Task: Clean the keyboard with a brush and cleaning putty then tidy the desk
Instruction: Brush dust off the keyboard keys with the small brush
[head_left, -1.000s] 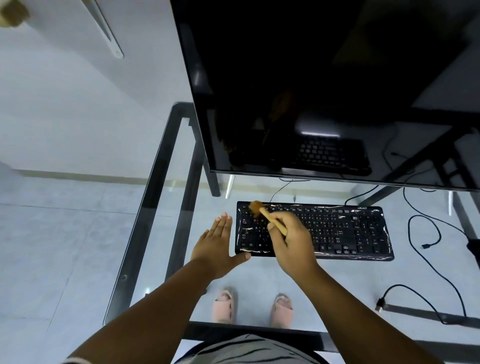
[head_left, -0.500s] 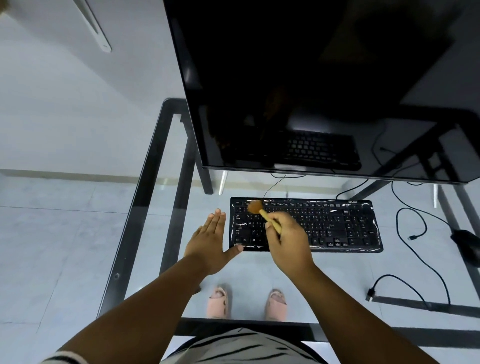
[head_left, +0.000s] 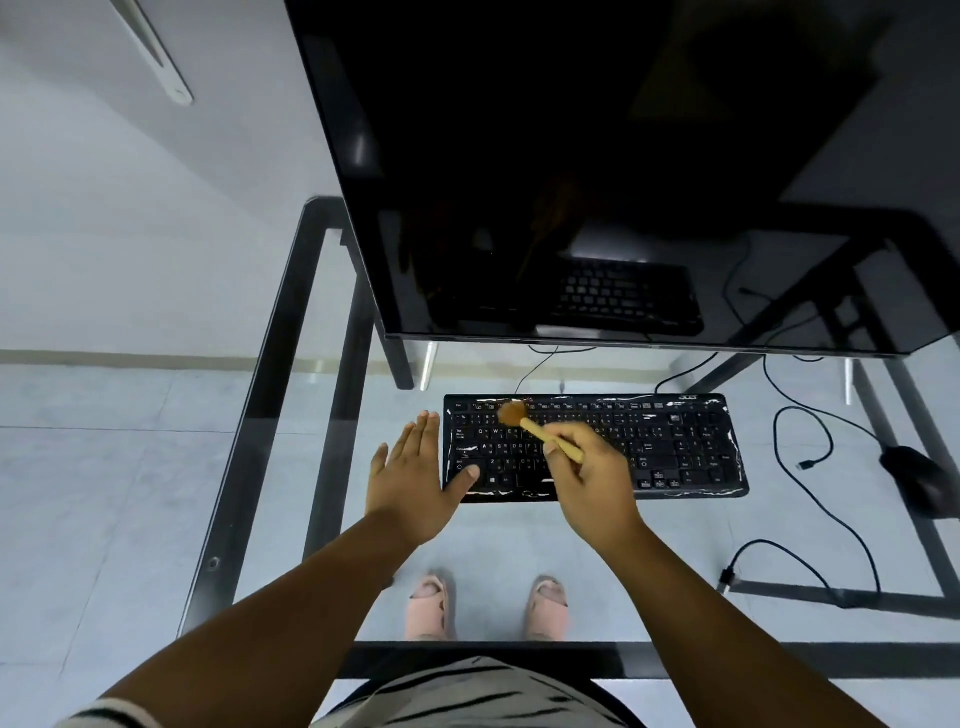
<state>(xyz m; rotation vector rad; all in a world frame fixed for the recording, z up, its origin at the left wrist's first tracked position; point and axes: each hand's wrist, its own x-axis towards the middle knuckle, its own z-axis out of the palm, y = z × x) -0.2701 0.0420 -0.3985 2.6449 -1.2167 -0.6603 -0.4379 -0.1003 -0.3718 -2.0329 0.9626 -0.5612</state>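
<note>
Brush sat pinched in right hand, bristles on keyboard top-left rows, angled to sweep dust. Left hand lay flat, fingers straight, at keyboard's left edge, thumb on corner, steadying it. Putty not seen. Right of keyboard: mouse, loose cable. Behind keyboard: monitor.

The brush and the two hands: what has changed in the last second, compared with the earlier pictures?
Very little. The right hand still grips the brush; its bristles stay on the top-left keys of the keyboard, perhaps shifted slightly right. The left hand remains flat and open at the keyboard's left edge. The monitor and mouse have not moved on the desk; only the head camera shifted.
</note>
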